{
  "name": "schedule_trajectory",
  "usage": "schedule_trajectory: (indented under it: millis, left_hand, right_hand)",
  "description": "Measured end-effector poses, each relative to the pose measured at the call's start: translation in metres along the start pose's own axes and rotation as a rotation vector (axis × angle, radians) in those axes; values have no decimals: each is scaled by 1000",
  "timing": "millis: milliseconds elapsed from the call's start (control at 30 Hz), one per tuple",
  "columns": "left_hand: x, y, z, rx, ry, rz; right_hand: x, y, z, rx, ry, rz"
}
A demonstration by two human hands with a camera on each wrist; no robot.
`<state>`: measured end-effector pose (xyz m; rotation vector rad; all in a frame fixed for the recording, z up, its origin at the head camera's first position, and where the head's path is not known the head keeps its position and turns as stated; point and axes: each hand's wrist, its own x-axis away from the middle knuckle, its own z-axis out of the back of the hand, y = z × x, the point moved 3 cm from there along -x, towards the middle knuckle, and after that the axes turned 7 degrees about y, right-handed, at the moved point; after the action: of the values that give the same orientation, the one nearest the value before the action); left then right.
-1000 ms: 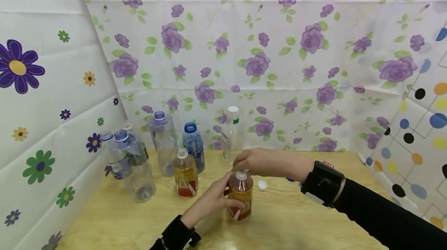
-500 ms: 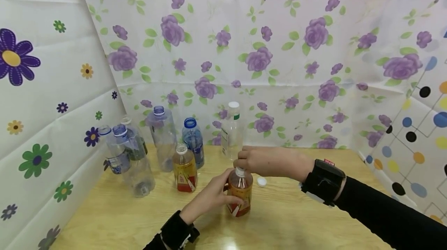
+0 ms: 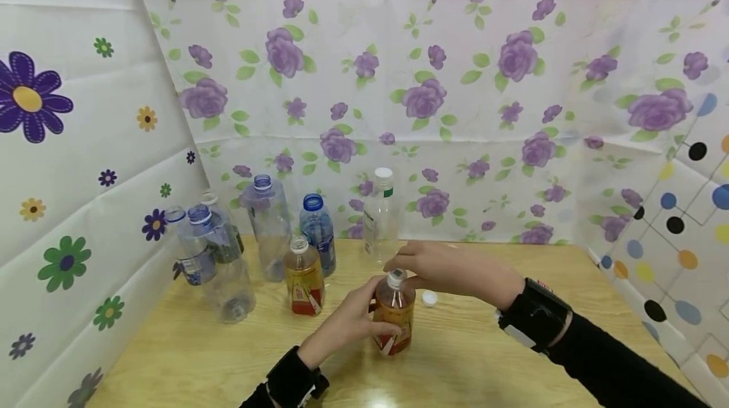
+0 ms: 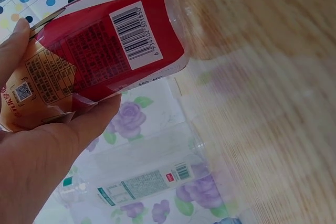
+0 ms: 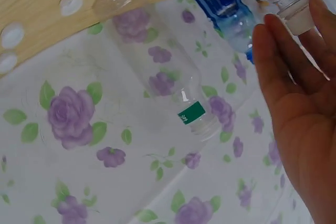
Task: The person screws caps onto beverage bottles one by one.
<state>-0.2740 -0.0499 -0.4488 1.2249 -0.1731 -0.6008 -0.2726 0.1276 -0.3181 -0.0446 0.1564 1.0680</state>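
Note:
My left hand (image 3: 355,316) grips an amber drink bottle (image 3: 393,326) with a yellow and red label, standing upright on the table. The left wrist view shows the thumb and fingers round the bottle's label (image 4: 100,51), barcode side in sight. Over the bottle's top, my right hand (image 3: 444,272) has thumb and fingertips on either side of its white cap (image 3: 397,278). In the right wrist view, the right hand (image 5: 304,108) has fairly straight fingers at the cap (image 5: 301,22). A matching amber bottle (image 3: 304,281) stands to the left.
Behind the hands stands a clear bottle (image 3: 380,221) with a white cap. A small blue bottle (image 3: 316,231), a tall clear bottle (image 3: 266,231) and several more clear bottles (image 3: 222,269) are at the left. White loose caps (image 5: 71,3) lie on the table (image 3: 490,345) behind the right hand.
The right hand's fingers have loosened and spread, so the cap they covered now shows. The left hand keeps its grip and the bottle stays in place. The head view shifts slightly.

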Motion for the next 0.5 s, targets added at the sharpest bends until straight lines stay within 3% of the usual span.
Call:
schedule_trajectory:
  millis: [200, 500]
  left_hand:
    - [1, -1, -1, -32, 21, 19]
    - [-2, 0, 0, -63, 42, 13]
  right_hand:
    - [23, 6, -27, -200, 66, -241]
    - [58, 9, -78, -487, 196, -449]
